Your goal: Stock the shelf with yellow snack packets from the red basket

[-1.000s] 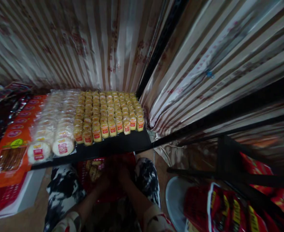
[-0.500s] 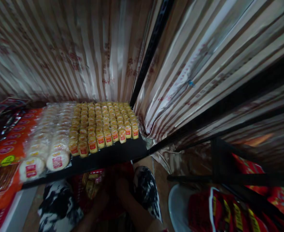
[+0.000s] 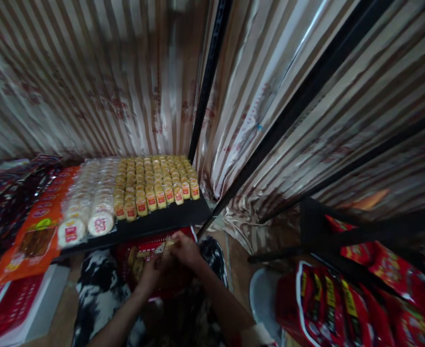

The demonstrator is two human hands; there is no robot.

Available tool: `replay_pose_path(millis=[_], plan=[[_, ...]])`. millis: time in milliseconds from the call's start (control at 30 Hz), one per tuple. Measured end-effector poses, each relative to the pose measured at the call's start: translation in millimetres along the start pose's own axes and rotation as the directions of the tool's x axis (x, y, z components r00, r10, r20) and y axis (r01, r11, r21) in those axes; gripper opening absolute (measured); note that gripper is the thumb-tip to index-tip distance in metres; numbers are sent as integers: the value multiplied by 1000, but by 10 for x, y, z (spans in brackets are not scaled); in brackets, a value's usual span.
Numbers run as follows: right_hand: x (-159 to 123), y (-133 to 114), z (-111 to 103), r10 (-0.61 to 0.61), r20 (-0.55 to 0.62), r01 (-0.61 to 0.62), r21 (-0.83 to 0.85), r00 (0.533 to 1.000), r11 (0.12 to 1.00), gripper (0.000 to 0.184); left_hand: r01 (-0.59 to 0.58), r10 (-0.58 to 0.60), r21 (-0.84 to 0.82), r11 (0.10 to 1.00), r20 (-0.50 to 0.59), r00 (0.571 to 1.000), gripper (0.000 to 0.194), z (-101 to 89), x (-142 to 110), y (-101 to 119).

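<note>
Over a red plastic basket (image 3: 125,255) between the knees, my left hand (image 3: 152,272) and my right hand (image 3: 185,248) are close together. Both have closed fingers around a small wrapped yellowish pastry (image 3: 167,246); its label is too dim to read. More wrapped pastries (image 3: 138,266) lie in the basket to the left of my hands. Just beyond, on a black shelf (image 3: 143,228), stand tight rows of small yellow wrapped pastries (image 3: 156,180). To their left are two rows of round white wrapped cakes (image 3: 101,222).
An orange snack packet (image 3: 35,226) and dark shiny packets (image 3: 6,212) lie at the shelf's left. Below them is a white-and-red box (image 3: 35,301). On the right are black frame bars (image 3: 256,164), a pale basin (image 3: 263,294) and red packets (image 3: 328,299). Striped curtain (image 3: 107,86) hangs behind.
My hands have risen out of the dark basket toward the shelf edge, and a pastry now shows between them. The camera view has shifted, so the frame bars stand more steeply.
</note>
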State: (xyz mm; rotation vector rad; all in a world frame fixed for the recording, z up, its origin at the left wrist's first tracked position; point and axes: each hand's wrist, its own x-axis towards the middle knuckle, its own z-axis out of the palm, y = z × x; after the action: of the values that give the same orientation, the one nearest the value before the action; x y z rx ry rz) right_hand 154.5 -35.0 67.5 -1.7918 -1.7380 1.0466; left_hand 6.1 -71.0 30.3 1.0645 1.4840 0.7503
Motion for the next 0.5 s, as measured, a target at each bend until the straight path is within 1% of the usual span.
replay_pose_path(millis=[67,133,200,267,333,433,500], plan=[[16,-24,-51,19,-49,-11,160,999,987,33,-30,30,-115,993,-8,1000,31,-19,-48,176],[38,-50,-80,72,-90,-35,357,993,934,39,-11,6,-222,975,-22,1000,39,-27,-79,325],[56,-82,-101,122,-82,-56,558,989,828,43,28,-38,-288,957,-30,999,48,-30,-98,442],[65,-121,-127,156,-63,-69,695,986,716,45,36,-52,-343,939,-38,998,53,-34,-112,530],[63,-166,-156,185,-67,-72,753,981,654,47,13,-32,-386,922,-42,999,54,-38,-125,596],[51,-234,-194,202,-78,-66,782,976,620,49,-4,-16,-398,917,-46,999,46,-35,-141,666],[38,-275,-215,198,-63,-71,794,978,604,46,-7,-25,-377,926,-81,996,40,-33,-141,696]])
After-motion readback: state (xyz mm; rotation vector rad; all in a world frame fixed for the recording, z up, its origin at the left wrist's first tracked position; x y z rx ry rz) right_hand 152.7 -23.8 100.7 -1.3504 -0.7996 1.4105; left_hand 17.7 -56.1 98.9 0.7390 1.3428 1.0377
